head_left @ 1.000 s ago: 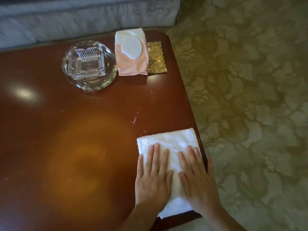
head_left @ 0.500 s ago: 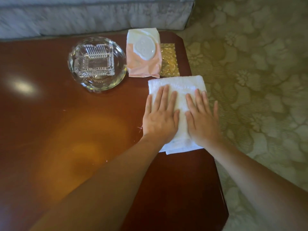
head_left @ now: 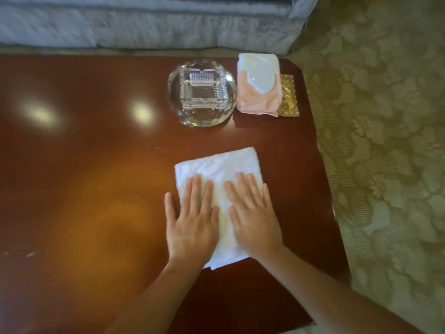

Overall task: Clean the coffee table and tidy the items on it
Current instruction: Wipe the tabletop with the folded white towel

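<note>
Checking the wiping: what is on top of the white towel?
The left hand and right hand lie flat on the towel. The table beneath it is covered.

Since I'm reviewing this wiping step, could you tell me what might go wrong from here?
A forward stroke of the white towel under the left hand and right hand could knock the glass ashtray.
The gold packet lies near the right edge of the coffee table; a sweep might push it off.
</note>
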Tool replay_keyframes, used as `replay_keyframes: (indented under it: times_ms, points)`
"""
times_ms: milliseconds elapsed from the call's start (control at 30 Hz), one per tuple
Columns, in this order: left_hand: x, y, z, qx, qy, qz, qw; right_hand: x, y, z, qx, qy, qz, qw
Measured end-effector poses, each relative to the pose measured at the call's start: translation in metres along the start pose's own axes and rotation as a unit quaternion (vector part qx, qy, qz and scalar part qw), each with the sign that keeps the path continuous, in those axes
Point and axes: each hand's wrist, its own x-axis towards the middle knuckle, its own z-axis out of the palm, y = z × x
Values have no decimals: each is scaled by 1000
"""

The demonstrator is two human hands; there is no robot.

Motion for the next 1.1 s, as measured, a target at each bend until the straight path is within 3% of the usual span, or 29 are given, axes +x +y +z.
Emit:
replay_keyframes:
  times_ms: [200, 367, 600, 767, 900, 1100]
  points:
    - [-107, -152, -17, 42, -23, -59, 997, -35, -174, 29, 44, -17, -73, 996]
    - [-111, -178, -27, -13, -16, -32, 999, -4, -205, 20, 71, -1, -23, 997]
    - [-80, -99, -18, -48, 8, -77, 996, -18, -151, 33, 76, 6, 1, 997]
    - [-83, -33, 0, -35, 0, -34, 999, -55, -86, 33, 35, 46, 29, 998]
    - [-92, 33, 14, -47, 0, 3, 999, -97, -12, 21, -14, 28, 38, 999]
    - [-96, 20, 15, -72, 0, 8, 997, -98, 9, 6, -22, -9, -47, 999]
